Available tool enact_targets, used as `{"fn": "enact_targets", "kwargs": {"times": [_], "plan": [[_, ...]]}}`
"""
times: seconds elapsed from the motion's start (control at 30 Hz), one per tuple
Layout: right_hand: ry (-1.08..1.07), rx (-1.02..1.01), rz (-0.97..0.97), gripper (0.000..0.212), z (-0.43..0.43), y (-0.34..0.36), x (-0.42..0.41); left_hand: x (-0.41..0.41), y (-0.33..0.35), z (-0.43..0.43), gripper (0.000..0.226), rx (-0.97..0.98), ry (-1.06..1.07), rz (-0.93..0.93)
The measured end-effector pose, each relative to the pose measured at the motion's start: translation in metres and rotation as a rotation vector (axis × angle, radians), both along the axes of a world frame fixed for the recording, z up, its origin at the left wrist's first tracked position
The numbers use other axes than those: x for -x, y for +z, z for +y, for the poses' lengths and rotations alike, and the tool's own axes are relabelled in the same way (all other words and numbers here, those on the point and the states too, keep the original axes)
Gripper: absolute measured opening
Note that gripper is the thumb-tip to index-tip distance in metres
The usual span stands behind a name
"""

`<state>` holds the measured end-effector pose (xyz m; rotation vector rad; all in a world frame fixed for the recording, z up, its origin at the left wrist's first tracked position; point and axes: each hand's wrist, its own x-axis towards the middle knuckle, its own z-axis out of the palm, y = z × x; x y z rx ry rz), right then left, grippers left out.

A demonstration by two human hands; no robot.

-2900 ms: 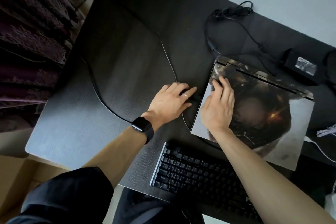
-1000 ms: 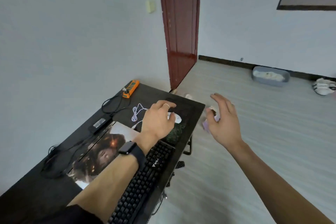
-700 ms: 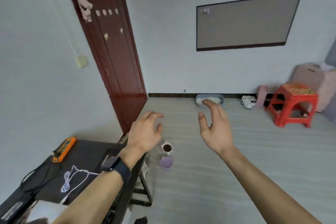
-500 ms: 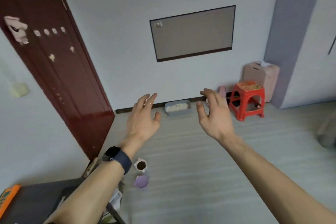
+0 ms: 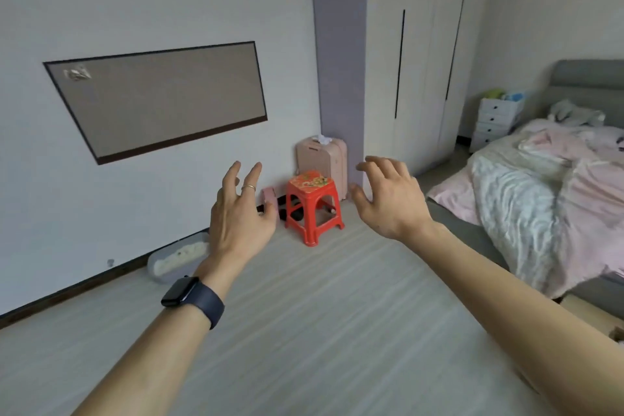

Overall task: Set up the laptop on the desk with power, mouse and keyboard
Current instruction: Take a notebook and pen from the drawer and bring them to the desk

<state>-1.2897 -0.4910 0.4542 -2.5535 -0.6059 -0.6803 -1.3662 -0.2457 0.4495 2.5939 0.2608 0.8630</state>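
Here, nothing of laptop, mouse, keyboard or worktop in view, so progress impossible to judge; left hand [image 5: 241, 213] and right hand [image 5: 388, 199] raised over the floor [image 5: 320, 331], fingers spread and empty, red stool [image 5: 312, 206] farther off.

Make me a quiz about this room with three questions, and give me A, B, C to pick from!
1. Where does the stool stand?
A) on the bed
B) on the floor by the pink suitcase
C) inside the wardrobe

2. What colour is the stool?
A) blue
B) green
C) red

3. What are the left hand and right hand doing?
A) holding nothing, open in the air
B) gripping a mouse
C) carrying a box

Answers: 1 B, its legs rest on the floor just before the suitcase. 2 C, seat and legs are bright red. 3 A, both hands are empty.
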Motion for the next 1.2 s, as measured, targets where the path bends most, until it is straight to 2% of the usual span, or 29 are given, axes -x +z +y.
{"fn": "enact_targets", "kwargs": {"times": [0.3, 0.53, 0.77, 1.07, 1.2], "plan": [[-0.223, -0.016, 0.013, 0.047, -0.004, 0.013, -0.170, -0.215, 0.003, 0.030, 0.064, -0.010, -0.171, 0.061], [-0.337, -0.070, 0.044, 0.044, -0.018, -0.014, -0.287, -0.358, -0.012, 0.032, 0.062, -0.112, -0.246, 0.112], [-0.331, -0.134, 0.136, 0.045, -0.026, -0.059, -0.426, -0.516, -0.035, 0.022, 0.062, -0.170, -0.260, 0.182], [-0.302, -0.188, 0.183, 0.042, -0.055, -0.053, -0.624, -0.716, -0.035, -0.009, 0.061, -0.138, -0.270, 0.216], [-0.345, -0.186, 0.167, 0.042, -0.070, -0.054, -0.711, -0.813, -0.038, -0.027, 0.065, -0.100, -0.320, 0.175]]}}
